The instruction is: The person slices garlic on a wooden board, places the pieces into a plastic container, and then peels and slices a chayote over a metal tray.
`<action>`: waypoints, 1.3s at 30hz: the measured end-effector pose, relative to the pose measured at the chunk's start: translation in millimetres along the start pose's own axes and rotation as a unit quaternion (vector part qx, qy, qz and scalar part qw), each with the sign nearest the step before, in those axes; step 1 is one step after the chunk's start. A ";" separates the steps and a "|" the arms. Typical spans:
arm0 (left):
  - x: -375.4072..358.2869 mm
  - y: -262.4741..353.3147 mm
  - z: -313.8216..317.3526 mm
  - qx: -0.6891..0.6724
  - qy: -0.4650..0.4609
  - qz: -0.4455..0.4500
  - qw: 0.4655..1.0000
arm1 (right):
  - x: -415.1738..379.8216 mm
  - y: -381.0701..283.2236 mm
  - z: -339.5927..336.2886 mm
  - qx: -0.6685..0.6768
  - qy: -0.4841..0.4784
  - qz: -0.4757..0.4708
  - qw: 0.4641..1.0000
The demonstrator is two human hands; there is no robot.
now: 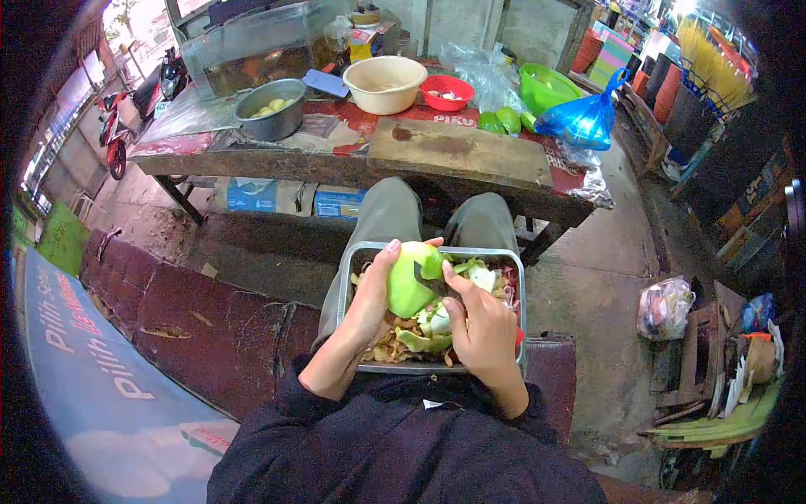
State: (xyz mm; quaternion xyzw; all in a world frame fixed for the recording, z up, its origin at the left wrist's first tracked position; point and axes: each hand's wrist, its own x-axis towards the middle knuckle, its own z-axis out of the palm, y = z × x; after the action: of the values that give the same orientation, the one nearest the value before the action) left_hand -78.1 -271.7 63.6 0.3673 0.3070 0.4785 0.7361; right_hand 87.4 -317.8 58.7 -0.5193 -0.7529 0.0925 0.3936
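Observation:
A green mango, partly peeled to pale flesh at its top, is gripped in my left hand above a clear plastic tub on my lap. My right hand is closed around a knife, its dark blade against the fruit and its handle mostly hidden by my fingers. A strip of green skin lifts near my right index finger. Below both hands, the tub holds brown peelings, green peel and white pieces.
On the low wooden table ahead stand a grey pot of pale round produce, a cream basin, a red bowl, green mangoes, a green basin and a blue plastic bag. A dark red bench extends left.

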 end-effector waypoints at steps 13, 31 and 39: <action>-5.0 -7.3 -1.6 0.050 0.009 -0.053 0.997 | 1.9 9.6 -10.7 0.113 -0.025 0.123 0.986; 1.9 -17.8 -4.6 0.097 -0.009 0.104 0.990 | -4.0 -10.5 -9.3 0.050 -0.027 0.054 0.997; 1.5 -19.9 -2.8 0.177 -0.045 0.138 0.973 | -3.6 -0.1 -6.0 0.003 0.032 0.035 0.999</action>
State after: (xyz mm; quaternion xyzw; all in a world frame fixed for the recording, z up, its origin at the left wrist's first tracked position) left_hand -70.3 -275.0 45.4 0.5517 0.3000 0.4965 0.5993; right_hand 91.9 -322.5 61.1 -0.5470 -0.7210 0.0915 0.4155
